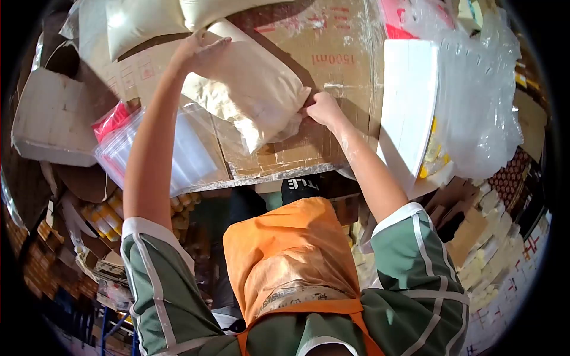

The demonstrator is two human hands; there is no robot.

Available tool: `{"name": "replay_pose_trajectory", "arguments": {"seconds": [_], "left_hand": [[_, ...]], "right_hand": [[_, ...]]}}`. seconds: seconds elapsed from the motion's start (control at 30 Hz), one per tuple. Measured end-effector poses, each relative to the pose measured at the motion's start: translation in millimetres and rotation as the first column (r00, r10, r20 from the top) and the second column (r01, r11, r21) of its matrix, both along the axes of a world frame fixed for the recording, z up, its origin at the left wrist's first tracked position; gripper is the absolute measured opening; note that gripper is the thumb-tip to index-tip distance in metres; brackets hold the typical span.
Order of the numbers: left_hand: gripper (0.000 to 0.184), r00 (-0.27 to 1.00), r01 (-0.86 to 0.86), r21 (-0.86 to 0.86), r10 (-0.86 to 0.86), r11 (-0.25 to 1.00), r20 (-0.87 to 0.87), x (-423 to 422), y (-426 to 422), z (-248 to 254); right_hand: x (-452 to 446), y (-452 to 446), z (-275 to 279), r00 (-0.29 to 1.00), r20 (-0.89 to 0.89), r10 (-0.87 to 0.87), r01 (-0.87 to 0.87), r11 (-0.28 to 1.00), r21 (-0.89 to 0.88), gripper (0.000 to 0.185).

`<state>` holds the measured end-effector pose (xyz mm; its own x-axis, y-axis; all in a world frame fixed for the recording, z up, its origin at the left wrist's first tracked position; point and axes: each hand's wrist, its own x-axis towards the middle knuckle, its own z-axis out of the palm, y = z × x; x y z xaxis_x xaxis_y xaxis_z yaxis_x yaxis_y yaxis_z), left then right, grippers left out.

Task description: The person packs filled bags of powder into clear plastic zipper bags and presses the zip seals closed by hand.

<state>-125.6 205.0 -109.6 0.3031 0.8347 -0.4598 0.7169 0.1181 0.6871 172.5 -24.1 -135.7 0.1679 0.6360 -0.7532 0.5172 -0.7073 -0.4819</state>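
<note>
A clear plastic bag of cream-coloured powder lies tilted across the cardboard surface. My left hand rests against the bag's upper left side, fingers stretched out and apart. At the bag's right corner, my right hand is closed, pinching the plastic. The lower end of the bag is loose and crumpled, with powder showing close to it. Below my left forearm is a stack of flat clear plastic bags.
More filled powder bags lie at the back left. A white box and a large clear plastic wrap stand on the right. An opened carton sits at the left. An orange apron covers my lap.
</note>
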Motion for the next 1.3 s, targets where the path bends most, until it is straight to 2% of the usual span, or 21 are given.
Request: {"name": "replay_pose_trajectory", "arguments": {"seconds": [0.07, 0.1, 0.13, 0.17, 0.2, 0.23, 0.27, 0.33, 0.4, 0.47, 0.53, 0.57, 0.6, 0.67, 0.7, 0.8, 0.93, 1.07, 1.13, 1.23, 1.3], "left_hand": [[0.095, 0.935, 0.17, 0.053, -0.144, 0.984, -0.326, 15, 8, -4], [0.073, 0.891, 0.294, 0.044, -0.257, 0.955, -0.374, 8, 18, -23], [0.071, 0.992, 0.034, -0.157, -0.052, 0.987, -0.113, 24, 14, 5], [0.069, 0.791, 0.54, 0.078, -0.473, 0.838, -0.389, 26, 18, 9], [0.067, 0.366, 0.912, 0.126, -0.635, 0.39, -0.68, 27, 20, 11], [0.059, 0.904, 0.392, 0.373, -0.276, 0.841, -0.328, 42, 12, 17], [0.053, 0.686, 0.615, 0.329, -0.279, 0.717, -0.672, 65, 6, 37], [0.051, 0.742, 0.67, 0.45, -0.54, 0.591, -0.396, 120, -17, 64], [0.055, 0.543, 0.712, 0.618, -0.819, 0.333, -0.185, 145, -22, 36], [0.057, 0.437, 0.838, 0.476, -0.85, 0.266, -0.293, 157, -32, 23], [0.066, 0.232, 0.971, 0.031, -0.898, 0.238, -0.374, 168, -42, 26], [0.073, 0.208, 0.966, -0.072, -0.913, 0.247, -0.35, 171, -45, 27], [0.073, 0.198, 0.969, -0.075, -0.917, 0.237, -0.347, 172, -48, 22], [0.067, 0.103, 0.991, -0.049, -0.95, 0.123, -0.296, 168, -52, 13], [0.065, 0.083, 0.994, -0.046, -0.944, 0.103, -0.318, 170, -53, 17], [0.063, 0.077, 0.982, -0.144, -0.959, 0.12, -0.271, 174, -58, 28], [0.055, 0.144, 0.977, -0.124, -0.967, 0.173, -0.211, 168, -57, 26], [0.043, 0.285, 0.955, -0.105, -0.955, 0.276, 0.085, 157, -60, 12], [0.035, 0.32, 0.892, -0.389, -0.929, 0.231, 0.183, 158, -64, 23], [0.026, 0.247, 0.914, -0.368, -0.954, 0.172, 0.167, 153, -75, 47], [0.024, 0.131, 0.934, -0.346, -0.987, 0.091, 0.093, 146, -86, 51]], "right_hand": [[-4, -4, -10, 0.991, -0.071, -0.115, 0.114, 0.993, -0.024, 0.014], [-5, -3, -11, 0.968, -0.135, -0.213, 0.211, 0.977, -0.033, 0.011], [-7, -1, -5, 0.96, -0.14, -0.243, 0.24, 0.97, -0.04, 0.011], [-9, -2, 2, 0.951, -0.167, -0.259, 0.259, 0.966, -0.019, 0.011], [-11, -5, 9, 0.94, -0.197, -0.278, 0.283, 0.959, -0.006, 0.011], [-11, -7, 9, 0.939, -0.216, -0.268, 0.27, 0.963, -0.023, 0.011], [-12, -8, 10, 0.931, -0.22, -0.29, 0.289, 0.957, -0.038, 0.009], [-12, 0, 22, 0.945, -0.262, -0.197, 0.168, 0.977, -0.129, 0.012], [-10, 11, 40, 0.891, -0.342, -0.3, 0.209, 0.938, -0.278, 0.014], [-6, 10, 47, 0.823, -0.401, -0.403, 0.237, 0.884, -0.403, 0.016], [5, 4, 49, 0.796, -0.416, -0.439, 0.331, 0.892, -0.308, 0.021], [7, 0, 52, 0.829, -0.335, -0.448, 0.393, 0.893, -0.22, 0.021], [8, -6, 53, 0.824, -0.335, -0.457, 0.402, 0.888, -0.224, 0.021], [7, -19, 54, 0.826, -0.296, -0.48, 0.525, 0.846, 0.095, 0.024], [3, -26, 58, 0.921, -0.268, -0.283, 0.359, 0.882, 0.304, 0.021], [-5, -39, 66, 0.875, -0.472, -0.107, 0.223, 0.954, 0.198, 0.025], [-22, -45, 49, 0.946, -0.316, 0.078, 0.039, 0.937, 0.347, 0.023], [-19, -50, 47, 0.976, -0.215, 0.048, 0.017, 0.957, 0.291, 0.02], [-24, -59, 50, 0.988, -0.154, -0.014, 0.084, 0.887, 0.454, 0.013], [-30, -60, 59, 0.945, -0.296, -0.141, 0.285, 0.797, 0.532, 0.01], [-32, -59, 59, 0.94, -0.327, -0.095, 0.274, 0.781, 0.561, 0.009]]}}
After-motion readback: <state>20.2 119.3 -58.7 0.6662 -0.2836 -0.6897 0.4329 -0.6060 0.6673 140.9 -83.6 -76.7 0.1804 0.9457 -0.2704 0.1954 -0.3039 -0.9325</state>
